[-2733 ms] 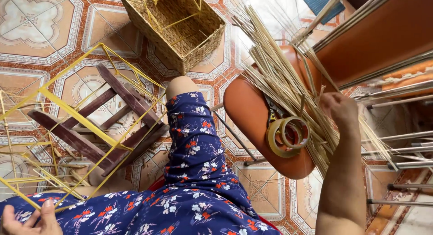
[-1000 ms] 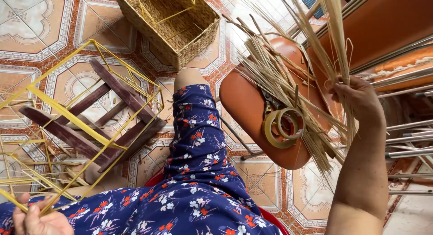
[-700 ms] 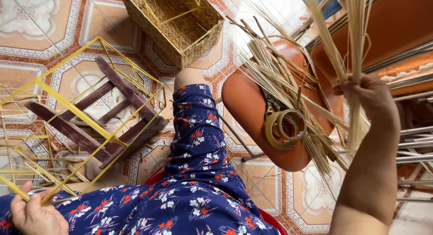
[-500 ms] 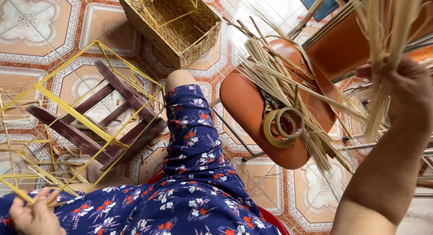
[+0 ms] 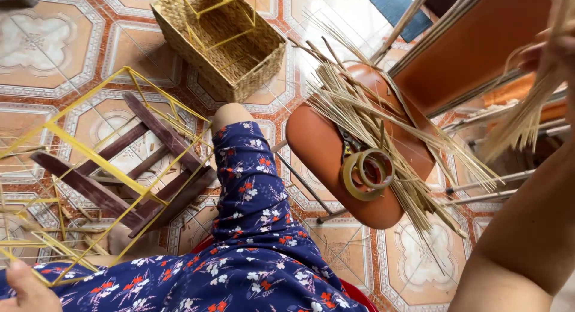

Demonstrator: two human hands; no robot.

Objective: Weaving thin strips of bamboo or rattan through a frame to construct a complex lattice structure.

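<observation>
Head view, looking down at a person seated on a patterned tile floor, legs in navy floral fabric (image 5: 251, 228). An orange chair (image 5: 335, 162) serves as the landmark. Across its seat lies a loose pile of pale straw stalks (image 5: 383, 144), with two tape rolls (image 5: 366, 173) resting on top of them.

Up and to the right of the chair, at the frame's edge, the right hand (image 5: 554, 51) is raised and blurred. Its fingers (image 5: 530, 55) are closed around a small bundle of stalks (image 5: 521, 123), which hangs down below the fist and fans out, clear of the pile on the seat.

Far to the lower left of the chair, only part of the left hand (image 5: 24, 288) shows at the frame's corner; whether its fingers are bent or loose cannot be told. It sits beside a yellow wire frame (image 5: 90, 156) set around a dark wooden stand (image 5: 138, 168). Above and left of the chair stands a woven basket (image 5: 218, 42).
</observation>
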